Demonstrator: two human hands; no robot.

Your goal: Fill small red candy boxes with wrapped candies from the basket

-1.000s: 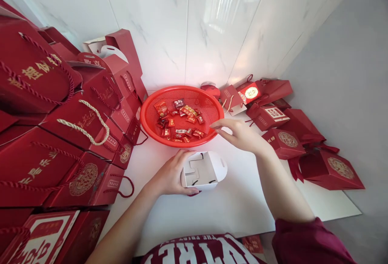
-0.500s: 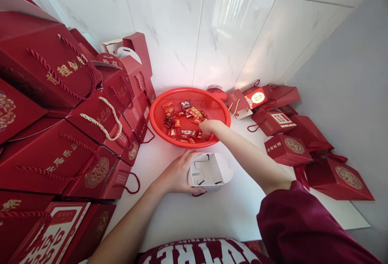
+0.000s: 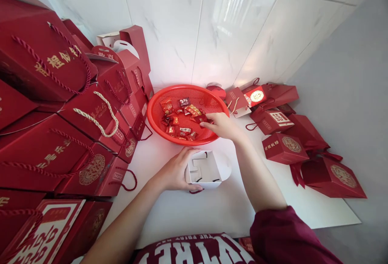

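Gift boxes (image 3: pixel 24 147) in red crowd the left of the frame. At centre sits a red plastic colander (image 3: pixel 212 101); just below, the left hand (image 3: pixel 178 171) clasps an open white carton (image 3: pixel 208 170), while the right hand (image 3: pixel 224 126) pinches a red-wrapped candy (image 3: pixel 198 118) near loose candies (image 3: pixel 184 130) in the colander.

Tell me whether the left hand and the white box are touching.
Touching. The head view shows the left hand curled around one end of the white box, thumb against its near edge, no gap visible.
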